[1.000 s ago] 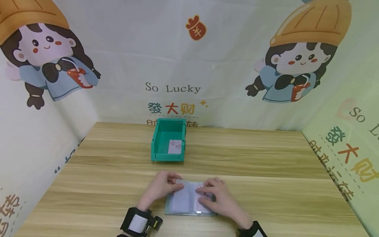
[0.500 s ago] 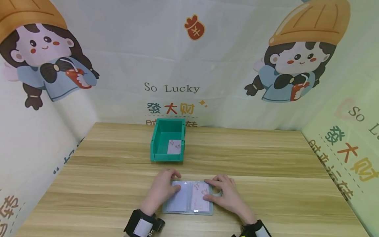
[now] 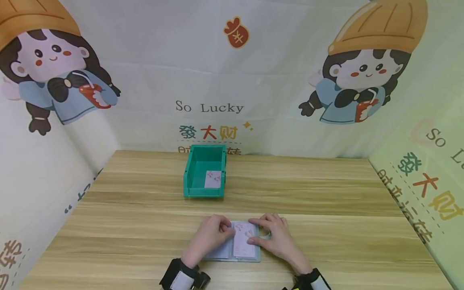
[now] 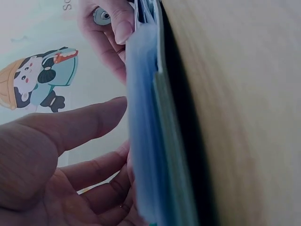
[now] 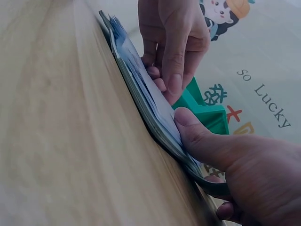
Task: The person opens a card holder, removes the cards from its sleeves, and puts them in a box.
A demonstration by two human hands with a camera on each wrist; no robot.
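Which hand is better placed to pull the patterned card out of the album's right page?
Probably the left hand: its fingers sit at the top inner edge of the patterned card. The right hand lies on the card album at that page's outer edge, thumb pressing it down, so it suits steadying.

On the backdrop (image 3: pixel 253 80) ahead of me I read "So Lucky" (image 3: pixel 209 107), and under it the Chinese characters "發大财" (image 3: pixel 208 132) in green, red and yellow. The red pouch (image 3: pixel 237 33) printed higher up carries a character I cannot make out. The right-hand wall panel (image 3: pixel 427 169) repeats "So L…" (image 3: pixel 436 139), cut off, with "發大财" (image 3: pixel 427 185) below.
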